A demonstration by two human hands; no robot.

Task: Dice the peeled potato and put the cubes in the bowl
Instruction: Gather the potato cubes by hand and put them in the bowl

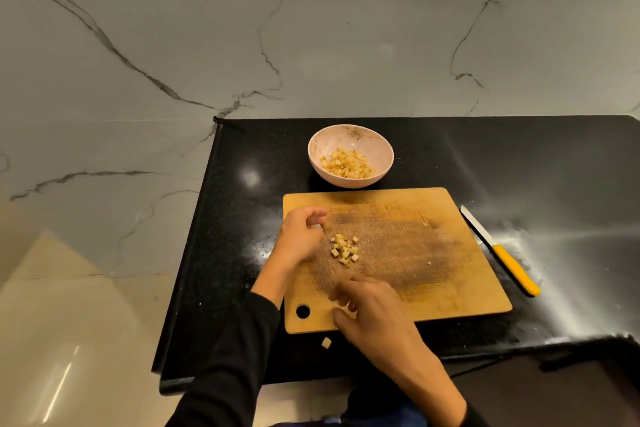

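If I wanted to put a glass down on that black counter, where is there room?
Bare counter lies right of the bowl, beyond the knife, and left of the cutting board. It is crowded on the board's near left, around the potato cubes and both hands.

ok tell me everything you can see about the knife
The knife lies flat on the black counter, just off the right edge of the wooden cutting board, running roughly parallel to that edge. It has a short, narrow, pale blade with its tip pointing away from the person, and a bright yellow-orange handle, plastic by the look, pointing toward them. Neither hand touches it. It looks slightly apart from the board, though the gap is hard to judge.
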